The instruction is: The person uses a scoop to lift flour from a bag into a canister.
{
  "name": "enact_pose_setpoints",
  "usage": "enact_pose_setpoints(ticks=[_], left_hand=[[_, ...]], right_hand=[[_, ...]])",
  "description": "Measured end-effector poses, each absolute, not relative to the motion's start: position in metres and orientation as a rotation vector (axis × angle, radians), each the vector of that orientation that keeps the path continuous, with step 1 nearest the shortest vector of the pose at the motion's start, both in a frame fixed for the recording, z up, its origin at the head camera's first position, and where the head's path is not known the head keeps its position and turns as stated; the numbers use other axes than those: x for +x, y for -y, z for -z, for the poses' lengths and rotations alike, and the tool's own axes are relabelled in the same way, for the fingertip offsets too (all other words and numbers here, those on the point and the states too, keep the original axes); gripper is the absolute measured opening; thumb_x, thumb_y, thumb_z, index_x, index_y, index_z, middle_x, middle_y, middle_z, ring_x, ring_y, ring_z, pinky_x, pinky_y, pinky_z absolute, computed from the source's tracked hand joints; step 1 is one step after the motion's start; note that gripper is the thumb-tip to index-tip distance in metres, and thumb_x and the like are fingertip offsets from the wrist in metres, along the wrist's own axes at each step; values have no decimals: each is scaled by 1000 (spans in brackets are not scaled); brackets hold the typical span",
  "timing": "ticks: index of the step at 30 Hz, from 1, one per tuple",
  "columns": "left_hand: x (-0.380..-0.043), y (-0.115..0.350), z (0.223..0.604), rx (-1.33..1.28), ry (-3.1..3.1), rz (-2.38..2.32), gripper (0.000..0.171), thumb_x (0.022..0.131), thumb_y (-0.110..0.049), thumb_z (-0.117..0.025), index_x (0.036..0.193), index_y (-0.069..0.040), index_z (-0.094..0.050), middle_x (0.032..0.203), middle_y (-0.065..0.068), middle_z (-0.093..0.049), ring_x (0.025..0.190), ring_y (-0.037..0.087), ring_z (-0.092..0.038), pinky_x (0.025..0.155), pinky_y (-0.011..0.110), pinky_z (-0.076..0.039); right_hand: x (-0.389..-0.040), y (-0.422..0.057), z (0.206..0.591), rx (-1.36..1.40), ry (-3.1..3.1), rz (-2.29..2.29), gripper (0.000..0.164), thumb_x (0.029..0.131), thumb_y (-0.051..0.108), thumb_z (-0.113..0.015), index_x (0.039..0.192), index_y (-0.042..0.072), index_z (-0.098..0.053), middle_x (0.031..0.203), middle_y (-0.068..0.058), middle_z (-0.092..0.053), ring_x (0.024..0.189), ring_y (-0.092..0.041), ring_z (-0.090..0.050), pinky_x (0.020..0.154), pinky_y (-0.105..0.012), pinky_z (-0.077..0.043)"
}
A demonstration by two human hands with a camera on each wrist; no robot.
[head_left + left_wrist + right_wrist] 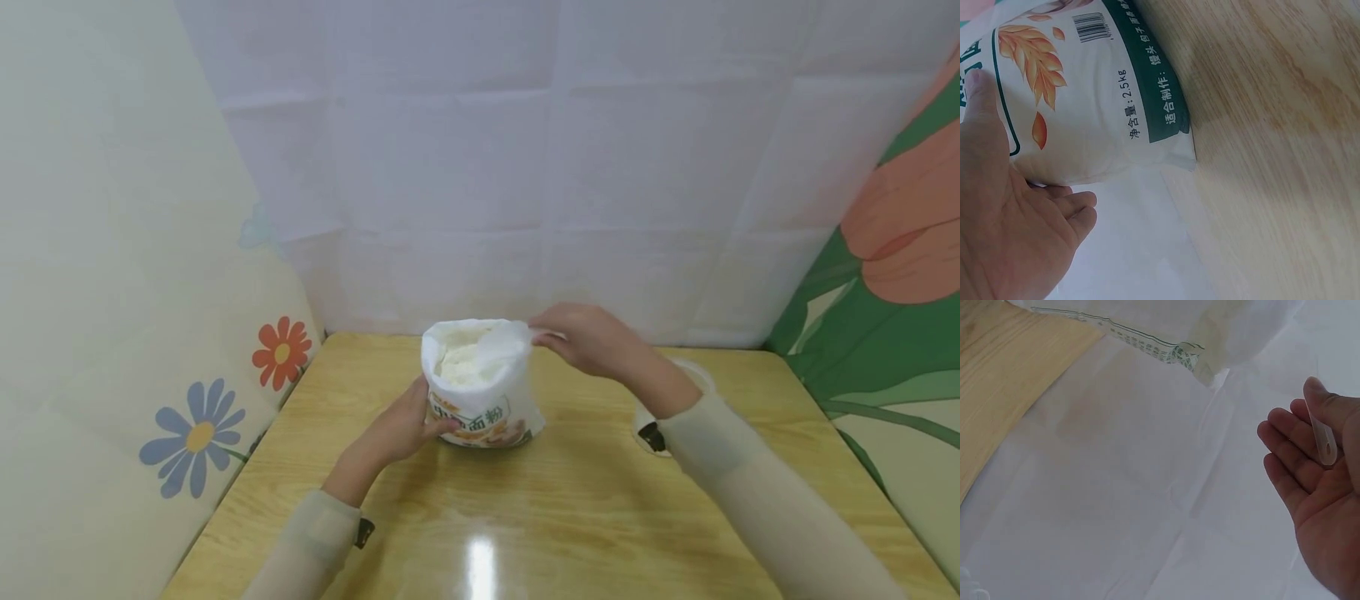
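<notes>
An open white flour bag (517, 408) stands on the wooden table, its top spread wide and pale flour (461, 365) showing inside. My left hand (408, 421) holds the bag's left side. In the left wrist view its thumb lies on the printed front and the other fingers go round the bag's edge (1110, 119). At the bag's mouth, my right hand (592, 337) pinches a translucent white scoop (501, 343) by its handle (1324, 440). The scoop's bowl sits inside the opening, over the flour.
A clear container (697, 375) stands on the table (585, 508) at the right, partly hidden behind my right forearm. White sheeting (450, 167) hangs along the table's far edge. Flower-patterned panels (198, 437) flank both sides.
</notes>
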State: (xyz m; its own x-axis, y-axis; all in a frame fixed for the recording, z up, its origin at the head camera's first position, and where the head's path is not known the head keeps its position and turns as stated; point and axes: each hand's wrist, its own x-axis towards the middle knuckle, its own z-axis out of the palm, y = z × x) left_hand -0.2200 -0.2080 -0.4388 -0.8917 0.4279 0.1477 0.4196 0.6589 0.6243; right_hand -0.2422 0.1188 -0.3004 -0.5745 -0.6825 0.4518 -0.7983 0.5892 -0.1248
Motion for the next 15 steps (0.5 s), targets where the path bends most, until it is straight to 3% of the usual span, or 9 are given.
enact_pose_setpoints(ticks=[15], left_hand=[[-220,209,439,741,-2849,-1077,94,91,-46,-71,160,-26,-11,148,0,-42,145,21,-38,122,45,-32]], right_hand=[[-251,-92,285,1250,2616,-310,25,99,14,-65,119,-1,-71,117,-17,-72,111,-35,-67,99,-50,-54]])
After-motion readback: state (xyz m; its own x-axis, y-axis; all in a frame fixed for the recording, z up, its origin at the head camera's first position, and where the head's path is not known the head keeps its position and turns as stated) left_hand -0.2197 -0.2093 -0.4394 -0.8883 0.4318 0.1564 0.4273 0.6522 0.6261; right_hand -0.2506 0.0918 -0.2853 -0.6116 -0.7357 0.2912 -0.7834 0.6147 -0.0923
